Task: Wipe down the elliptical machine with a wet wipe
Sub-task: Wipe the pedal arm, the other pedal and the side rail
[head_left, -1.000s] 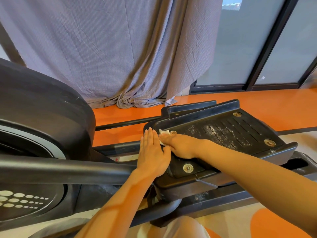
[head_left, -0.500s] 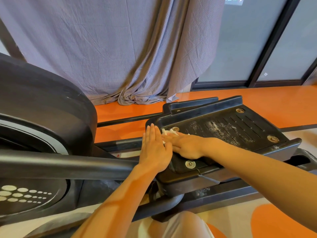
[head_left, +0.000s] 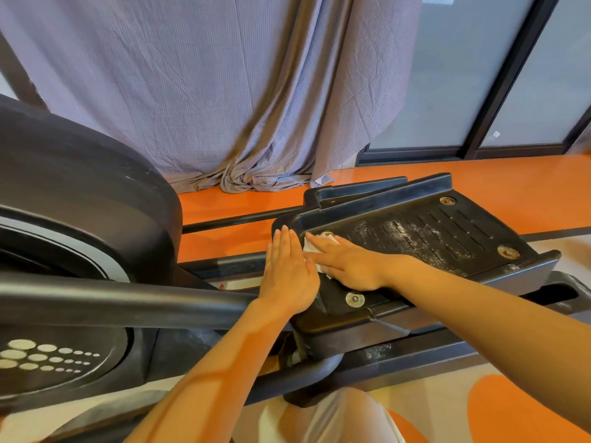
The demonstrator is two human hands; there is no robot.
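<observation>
The person is crouching beside the elliptical (head_left: 80, 238), working on its near pedal (head_left: 415, 238). The right hand (head_left: 348, 263) is lying flat on the pedal's front end, fingers straight and together, pressing the wipe (head_left: 308, 247) down so the whole palm is bearing on it; only a white edge is peeking out by the fingertips. The left hand (head_left: 287, 266) is resting open against the pedal's front lip, fingers straight, probably steadying a pedal that would otherwise be swinging under the push. The tread is looking like a shallow tray, walled by a raised rim, and it is holding pale dusty streaks across the ribs toward the far bolts (head_left: 507, 251), so most of it is probably waiting to be cleaned.
</observation>
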